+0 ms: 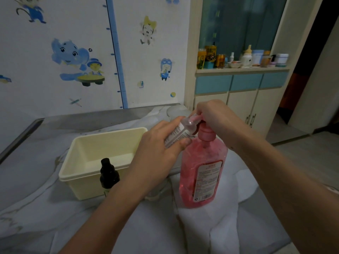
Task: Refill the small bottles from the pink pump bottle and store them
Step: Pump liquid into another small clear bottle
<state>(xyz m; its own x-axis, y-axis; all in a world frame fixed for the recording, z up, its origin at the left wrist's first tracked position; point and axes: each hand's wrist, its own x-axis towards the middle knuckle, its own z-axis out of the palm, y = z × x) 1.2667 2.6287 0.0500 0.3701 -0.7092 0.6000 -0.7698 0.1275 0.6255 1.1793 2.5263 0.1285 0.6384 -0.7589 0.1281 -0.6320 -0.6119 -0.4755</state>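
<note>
The pink pump bottle (201,167) stands upright on the cloth-covered table, filled with pink liquid. My right hand (214,114) rests on its pump head with fingers curled over the top. My left hand (159,149) grips a small clear bottle (180,132) with a white label, tilted so its open mouth meets the pump spout. A small dark bottle (108,174) with a black cap stands in front of the cream bin (88,162).
The cream bin sits at centre left, its inside bare where visible. A wall with cartoon stickers rises behind the table. To the right a cabinet shelf (242,69) carries several jars and bottles. A wrinkled pale cloth (55,217) covers the table.
</note>
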